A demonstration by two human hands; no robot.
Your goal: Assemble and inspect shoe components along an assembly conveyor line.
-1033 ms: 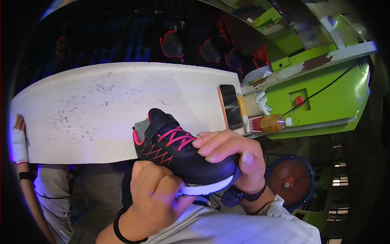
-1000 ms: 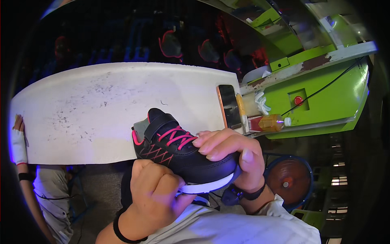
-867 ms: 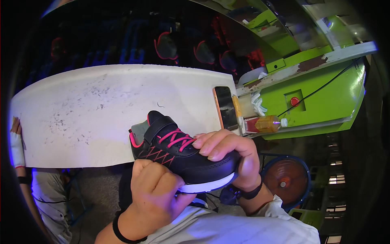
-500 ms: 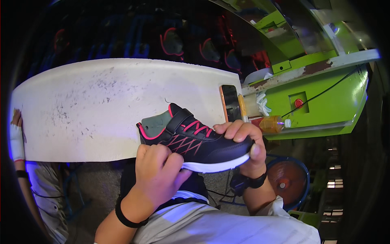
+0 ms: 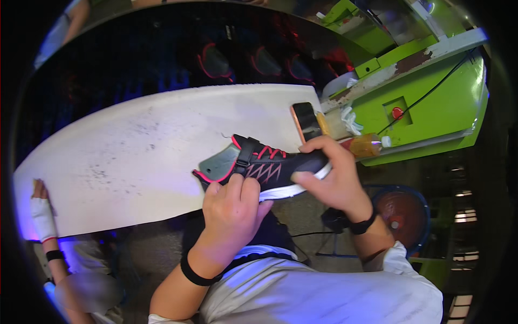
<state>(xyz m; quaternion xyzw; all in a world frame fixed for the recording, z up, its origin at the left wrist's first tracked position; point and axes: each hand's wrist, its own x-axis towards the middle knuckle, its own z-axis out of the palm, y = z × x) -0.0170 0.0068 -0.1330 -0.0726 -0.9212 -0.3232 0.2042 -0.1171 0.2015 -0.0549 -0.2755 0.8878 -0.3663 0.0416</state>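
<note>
A black sneaker [image 5: 265,171] with pink laces, pink zigzag lines on its side and a white sole lies between my hands, toe to the right, over the near edge of the white table. Its ankle opening shows a grey-green last [image 5: 218,163] inside, edged in pink. My left hand [image 5: 233,209] is closed on the near side of the heel and midfoot, fingertips against the upper. My right hand [image 5: 335,175] grips the toe, thumb on the near side and fingers over the top.
On the white table [image 5: 108,162] a phone [image 5: 306,123] lies near a bottle of amber liquid [image 5: 367,146]. A green machine panel [image 5: 431,102] with a red button stands at right. More shoes [image 5: 215,60] sit in the dark area behind. Another person's gloved hand [image 5: 42,210] rests at far left.
The view has shifted. The sneaker's toe has come up a little, and my right thumb has moved from the toe tip to the near side of the shoe.
</note>
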